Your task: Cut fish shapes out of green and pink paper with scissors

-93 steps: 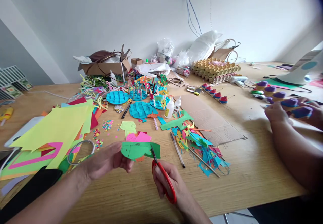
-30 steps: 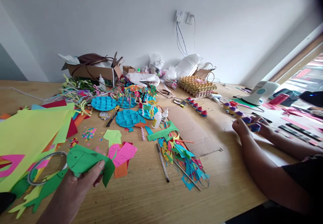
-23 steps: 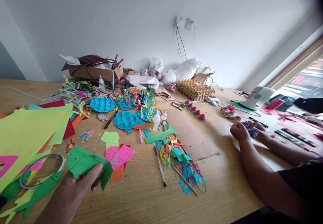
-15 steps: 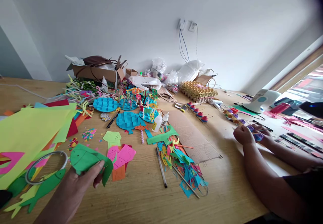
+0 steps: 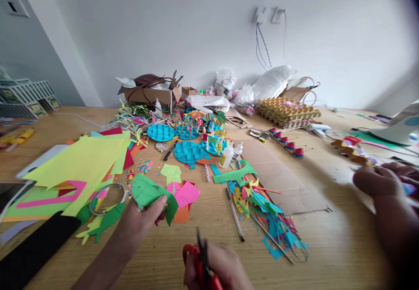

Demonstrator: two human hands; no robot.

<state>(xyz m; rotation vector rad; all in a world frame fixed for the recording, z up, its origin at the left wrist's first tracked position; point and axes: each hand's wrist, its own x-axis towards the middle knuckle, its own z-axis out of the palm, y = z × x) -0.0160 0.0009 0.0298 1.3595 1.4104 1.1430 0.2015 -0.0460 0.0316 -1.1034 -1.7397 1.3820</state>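
Plainly, the left hand [image 5: 144, 218] grips green paper [image 5: 145, 192], the right hand [image 5: 224, 263] scissors [image 5: 203, 257]; bottle labels [image 5: 224, 160] are illegible.

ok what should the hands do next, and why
I'd probably bring the red-handled, dark-bladed scissors in the right hand up to the hanging flap of the green fish-marked paper: the left hand holds that paper, the flap looks untrimmed, and the scissors are apart from it.

A pale wall [image 5: 170, 28] stands beyond the left grip [image 5: 145, 220], with two sockets [image 5: 261, 14] and hanging cords [image 5: 262, 48] to the grip's right. Far to its left, a grey wall section [image 5: 36, 54] bears a white plate [image 5: 16, 7]. The wooden worktop [image 5: 211, 213] spreads beneath the grip, its sheen brightest well to the right.
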